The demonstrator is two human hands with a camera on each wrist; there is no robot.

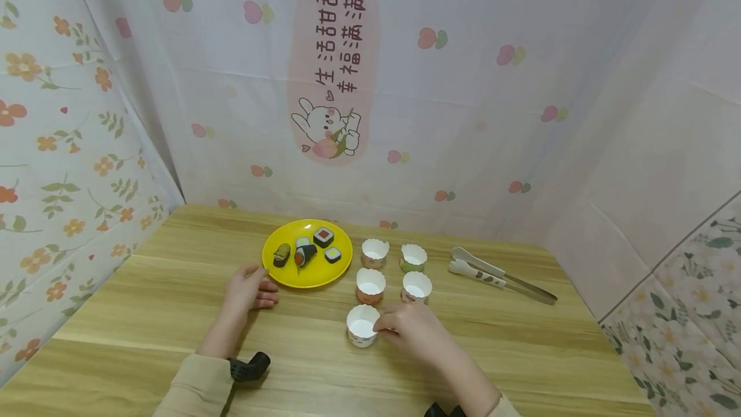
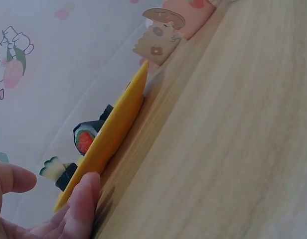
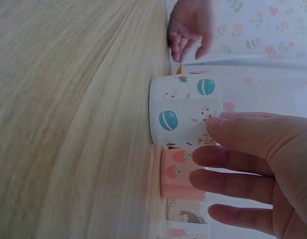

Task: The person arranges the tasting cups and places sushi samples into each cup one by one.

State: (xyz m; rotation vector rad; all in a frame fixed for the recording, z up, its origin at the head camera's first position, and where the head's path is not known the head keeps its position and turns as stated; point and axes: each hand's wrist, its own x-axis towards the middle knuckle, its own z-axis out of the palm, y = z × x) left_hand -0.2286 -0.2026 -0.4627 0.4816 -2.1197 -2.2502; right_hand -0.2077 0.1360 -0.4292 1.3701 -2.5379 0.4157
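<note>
Closest of the paper baking cups is a white one (image 1: pixel 360 338) with teal macaron prints, upright on the table. My right hand (image 1: pixel 412 332) pinches its rim between thumb and index finger; the other fingers spread loosely, as the right wrist view shows. On the left, my left hand (image 1: pixel 246 291) lies at the near edge of a yellow plate (image 1: pixel 315 277), fingers relaxed, fingertips right by the rim in the left wrist view. The plate carries several toy sushi pieces, among them a hand roll (image 1: pixel 304 255), a square roll (image 1: pixel 323 237) and a green-topped piece (image 1: pixel 281 254).
Behind the white cup stand more paper cups: an orange-brown one (image 1: pixel 370 286), one beside it (image 1: pixel 417 287), and two at the back, one of them green (image 1: pixel 413 259). Tongs (image 1: pixel 502 275) lie to the right. A printed cloth (image 1: pixel 463 114) hangs behind the wooden table (image 1: pixel 312 365).
</note>
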